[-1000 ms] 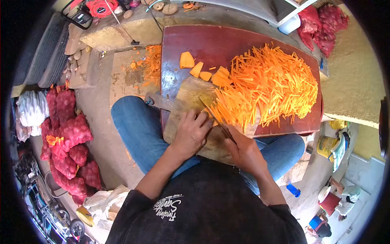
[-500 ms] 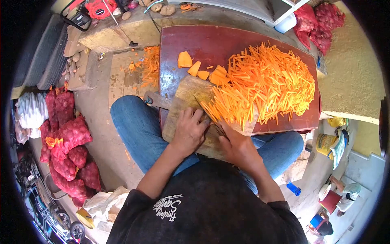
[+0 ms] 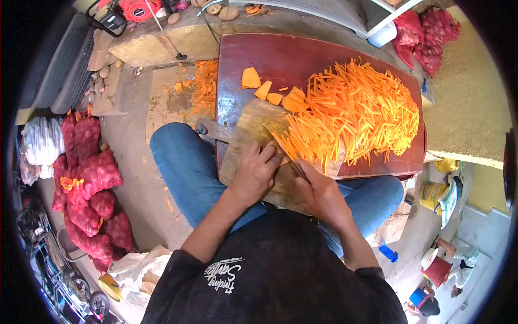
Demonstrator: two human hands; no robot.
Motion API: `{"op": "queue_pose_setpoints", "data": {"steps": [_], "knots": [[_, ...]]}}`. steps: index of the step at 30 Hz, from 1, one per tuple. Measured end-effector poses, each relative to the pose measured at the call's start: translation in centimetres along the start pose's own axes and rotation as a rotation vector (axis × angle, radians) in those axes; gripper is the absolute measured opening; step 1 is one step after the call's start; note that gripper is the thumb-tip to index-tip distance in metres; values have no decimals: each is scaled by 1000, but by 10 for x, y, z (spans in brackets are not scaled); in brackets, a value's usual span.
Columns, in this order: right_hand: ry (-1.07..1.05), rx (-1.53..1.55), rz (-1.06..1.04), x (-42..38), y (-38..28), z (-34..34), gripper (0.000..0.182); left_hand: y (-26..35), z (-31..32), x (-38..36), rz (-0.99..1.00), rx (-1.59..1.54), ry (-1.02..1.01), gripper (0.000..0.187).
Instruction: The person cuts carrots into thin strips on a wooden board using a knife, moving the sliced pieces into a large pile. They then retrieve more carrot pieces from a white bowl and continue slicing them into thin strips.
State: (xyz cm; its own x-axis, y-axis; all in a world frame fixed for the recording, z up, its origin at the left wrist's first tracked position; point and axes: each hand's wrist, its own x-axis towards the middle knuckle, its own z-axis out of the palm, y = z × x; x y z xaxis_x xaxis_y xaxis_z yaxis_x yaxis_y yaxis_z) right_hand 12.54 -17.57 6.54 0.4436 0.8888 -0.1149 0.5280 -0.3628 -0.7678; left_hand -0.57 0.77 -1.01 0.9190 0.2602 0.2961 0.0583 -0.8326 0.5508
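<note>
On a worn wooden cutting board (image 3: 243, 127), my left hand (image 3: 252, 170) presses down with bent fingers on a carrot piece (image 3: 284, 160), mostly hidden under the fingertips. My right hand (image 3: 324, 195) grips a knife (image 3: 297, 168), its blade slanting up and left, close beside my left fingers. Cut carrot sticks lie against the blade's far side and run into a large heap of carrot sticks (image 3: 361, 113). Beyond the board's far edge, several thicker carrot chunks (image 3: 251, 78) rest on the dark red table (image 3: 270, 51).
A second knife or flat blade (image 3: 218, 131) juts out from the board's left side. Carrot peelings (image 3: 205, 81) cover cardboard on the floor. Red net sacks (image 3: 89, 178) stand at left, more (image 3: 431, 38) at upper right. Other people (image 3: 461, 259) are at lower right.
The view has shifted slightly. My right hand and the knife have moved a little, the blade now a bit apart from the left fingertips. Heap and chunks look the same.
</note>
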Motion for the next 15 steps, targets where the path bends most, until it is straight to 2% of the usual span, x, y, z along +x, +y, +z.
{"op": "queue_pose_setpoints", "data": {"steps": [5,11,15], "knots": [[-65,6,165,-29,-10,-4,44,3,-5,1,-8,-14,-7,36],[61,-12,-55,5,0,16,41,2,-1,1,-1,-21,19,36],[22,36,8,-8,-9,2,41,5,-9,0,2,-28,8,34]]}}
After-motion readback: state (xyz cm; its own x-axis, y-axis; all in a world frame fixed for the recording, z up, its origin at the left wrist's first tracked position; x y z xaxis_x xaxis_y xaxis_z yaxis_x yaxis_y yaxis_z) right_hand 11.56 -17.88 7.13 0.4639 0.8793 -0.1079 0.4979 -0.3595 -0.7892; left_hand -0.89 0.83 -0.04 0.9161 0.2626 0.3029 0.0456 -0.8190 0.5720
